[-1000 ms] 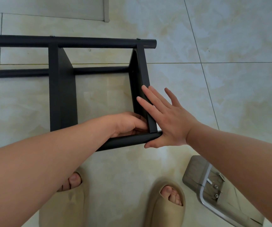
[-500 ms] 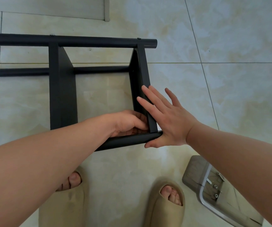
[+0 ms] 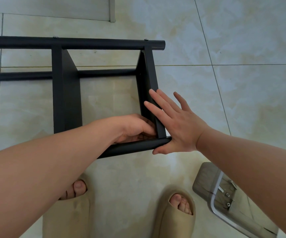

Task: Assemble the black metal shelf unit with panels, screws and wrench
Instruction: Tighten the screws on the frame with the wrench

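Shelf unit (image 3: 66, 93): black, lying on its side on the tiled floor (image 3: 242, 83).
Tubes: three in view — two far, one near (image 3: 135, 146).
Panels: two — left (image 3: 66, 103), right (image 3: 149, 86).
Left hand (image 3: 133, 129): fingers curled inside the near right corner; what they grip is hidden.
Right hand (image 3: 178, 124): flat, fingers spread, pressed on the right panel's outer face.
Clear box (image 3: 224, 200): near right, small hardware inside.
Slippers: two, nearest.

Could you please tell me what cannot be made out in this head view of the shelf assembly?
- Left hand: its fingers curl behind the end panel, so whatever they hold or turn is hidden.
- Near tube: its left part is covered by the left forearm.
- Shelf frame: cut off by the left edge.
- Clear tray: partly hidden by the right forearm; its small hardware is too tiny to identify.
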The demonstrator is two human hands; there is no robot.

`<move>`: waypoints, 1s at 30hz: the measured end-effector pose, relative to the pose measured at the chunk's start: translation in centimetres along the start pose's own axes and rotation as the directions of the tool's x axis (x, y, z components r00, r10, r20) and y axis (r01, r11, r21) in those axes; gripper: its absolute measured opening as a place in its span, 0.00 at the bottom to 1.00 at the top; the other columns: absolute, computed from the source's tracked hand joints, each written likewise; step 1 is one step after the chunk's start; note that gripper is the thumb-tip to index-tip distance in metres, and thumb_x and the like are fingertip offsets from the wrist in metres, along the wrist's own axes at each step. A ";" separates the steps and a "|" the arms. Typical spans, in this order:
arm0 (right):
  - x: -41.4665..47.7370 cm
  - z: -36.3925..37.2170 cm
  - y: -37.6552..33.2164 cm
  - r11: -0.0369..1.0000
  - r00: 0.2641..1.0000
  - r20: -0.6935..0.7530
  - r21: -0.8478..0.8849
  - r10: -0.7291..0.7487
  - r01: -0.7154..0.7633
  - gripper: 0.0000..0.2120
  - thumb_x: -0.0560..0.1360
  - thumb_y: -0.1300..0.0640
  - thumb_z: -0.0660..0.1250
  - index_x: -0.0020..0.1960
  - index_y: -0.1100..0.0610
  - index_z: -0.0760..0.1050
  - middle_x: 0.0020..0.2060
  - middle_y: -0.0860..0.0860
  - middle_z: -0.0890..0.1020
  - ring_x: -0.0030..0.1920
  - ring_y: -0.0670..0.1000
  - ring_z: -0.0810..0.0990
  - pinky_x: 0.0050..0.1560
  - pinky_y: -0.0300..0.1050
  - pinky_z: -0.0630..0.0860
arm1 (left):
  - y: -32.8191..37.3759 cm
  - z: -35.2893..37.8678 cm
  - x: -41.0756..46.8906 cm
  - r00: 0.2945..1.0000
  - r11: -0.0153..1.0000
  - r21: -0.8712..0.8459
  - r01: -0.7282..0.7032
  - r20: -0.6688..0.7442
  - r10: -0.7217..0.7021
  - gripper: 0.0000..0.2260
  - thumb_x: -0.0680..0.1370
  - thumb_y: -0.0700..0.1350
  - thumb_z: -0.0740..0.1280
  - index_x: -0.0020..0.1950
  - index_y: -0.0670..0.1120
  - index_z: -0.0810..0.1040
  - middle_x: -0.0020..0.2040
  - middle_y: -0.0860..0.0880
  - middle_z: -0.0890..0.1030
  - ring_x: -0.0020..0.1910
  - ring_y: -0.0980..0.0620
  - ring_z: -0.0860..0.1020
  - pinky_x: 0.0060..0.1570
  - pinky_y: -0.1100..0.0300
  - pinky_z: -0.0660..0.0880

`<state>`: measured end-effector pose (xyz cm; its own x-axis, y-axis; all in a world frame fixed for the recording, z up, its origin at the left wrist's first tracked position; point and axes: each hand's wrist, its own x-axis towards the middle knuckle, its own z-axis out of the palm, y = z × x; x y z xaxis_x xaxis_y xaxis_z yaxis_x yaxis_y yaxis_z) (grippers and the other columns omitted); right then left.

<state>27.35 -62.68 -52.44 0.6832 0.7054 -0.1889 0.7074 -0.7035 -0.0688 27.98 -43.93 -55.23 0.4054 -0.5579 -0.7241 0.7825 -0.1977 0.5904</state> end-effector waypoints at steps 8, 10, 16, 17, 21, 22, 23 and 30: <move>0.0 -0.1 0.0 1.000 1.000 0.007 -0.011 0.004 -0.004 0.58 0.66 0.18 0.55 0.82 0.55 0.47 0.82 0.57 0.47 0.82 0.58 0.47 0.77 0.69 0.51 | -0.1 0.0 0.0 1.000 1.000 -0.008 -0.007 0.005 0.007 0.08 0.77 0.30 0.64 0.49 0.39 0.80 0.41 0.42 0.83 0.39 0.47 0.83 0.43 0.56 0.80; 0.0 -0.1 0.0 1.000 1.000 0.005 -0.013 0.006 -0.006 0.58 0.66 0.18 0.55 0.82 0.55 0.47 0.82 0.57 0.47 0.82 0.57 0.47 0.77 0.69 0.51 | -0.2 0.0 0.1 1.000 1.000 -0.015 -0.020 0.010 0.020 0.08 0.76 0.29 0.64 0.49 0.39 0.81 0.42 0.41 0.83 0.40 0.46 0.83 0.45 0.55 0.79; 0.0 0.0 0.0 1.000 1.000 0.001 -0.006 0.003 -0.003 0.58 0.66 0.18 0.55 0.82 0.56 0.48 0.82 0.57 0.47 0.82 0.58 0.47 0.77 0.69 0.51 | -0.4 0.0 0.0 0.998 0.998 -0.063 0.005 0.067 -0.001 0.08 0.78 0.32 0.62 0.46 0.41 0.80 0.40 0.43 0.83 0.40 0.48 0.82 0.45 0.55 0.78; 0.0 0.0 0.0 1.000 1.000 0.002 -0.005 0.003 -0.003 0.58 0.66 0.18 0.55 0.82 0.56 0.48 0.82 0.57 0.47 0.82 0.57 0.47 0.77 0.68 0.50 | -0.4 0.0 0.0 0.996 0.997 -0.069 0.016 0.086 -0.010 0.08 0.79 0.33 0.62 0.45 0.41 0.80 0.40 0.44 0.83 0.41 0.48 0.82 0.45 0.56 0.78; 0.0 0.0 0.1 1.000 1.000 0.004 -0.004 0.005 -0.005 0.58 0.66 0.18 0.54 0.82 0.56 0.48 0.82 0.57 0.46 0.82 0.57 0.46 0.77 0.68 0.50 | -0.4 -0.1 0.1 0.999 0.999 -0.028 0.025 0.047 -0.023 0.07 0.78 0.34 0.63 0.48 0.41 0.81 0.45 0.41 0.84 0.44 0.45 0.83 0.49 0.53 0.78; 0.0 0.1 0.1 1.000 1.000 0.000 -0.001 0.004 -0.004 0.58 0.66 0.18 0.54 0.82 0.56 0.48 0.82 0.57 0.47 0.82 0.57 0.46 0.77 0.68 0.50 | -0.3 0.0 0.2 0.999 1.000 -0.010 0.025 0.033 -0.024 0.06 0.78 0.34 0.64 0.48 0.41 0.81 0.45 0.40 0.84 0.44 0.45 0.83 0.49 0.53 0.78; 0.0 0.1 0.1 1.000 1.000 -0.004 0.001 0.001 -0.001 0.58 0.66 0.18 0.54 0.82 0.56 0.48 0.82 0.57 0.47 0.82 0.57 0.47 0.77 0.68 0.51 | -0.2 0.0 0.2 0.999 1.000 0.001 0.024 0.024 -0.024 0.06 0.78 0.33 0.64 0.47 0.41 0.81 0.44 0.41 0.84 0.43 0.45 0.83 0.49 0.53 0.78; 0.0 0.0 0.1 1.000 1.000 0.008 -0.005 0.007 -0.007 0.58 0.66 0.18 0.54 0.82 0.56 0.49 0.82 0.57 0.46 0.82 0.57 0.46 0.77 0.68 0.50 | -0.2 -0.1 0.4 0.999 1.000 -0.010 -0.025 0.027 0.026 0.08 0.77 0.29 0.63 0.48 0.39 0.79 0.43 0.41 0.82 0.43 0.44 0.82 0.49 0.51 0.78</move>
<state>27.44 -62.77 -52.43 0.6868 0.6997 -0.1967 0.7034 -0.7080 -0.0628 28.03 -44.01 -55.68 0.4124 -0.5844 -0.6989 0.7766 -0.1756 0.6051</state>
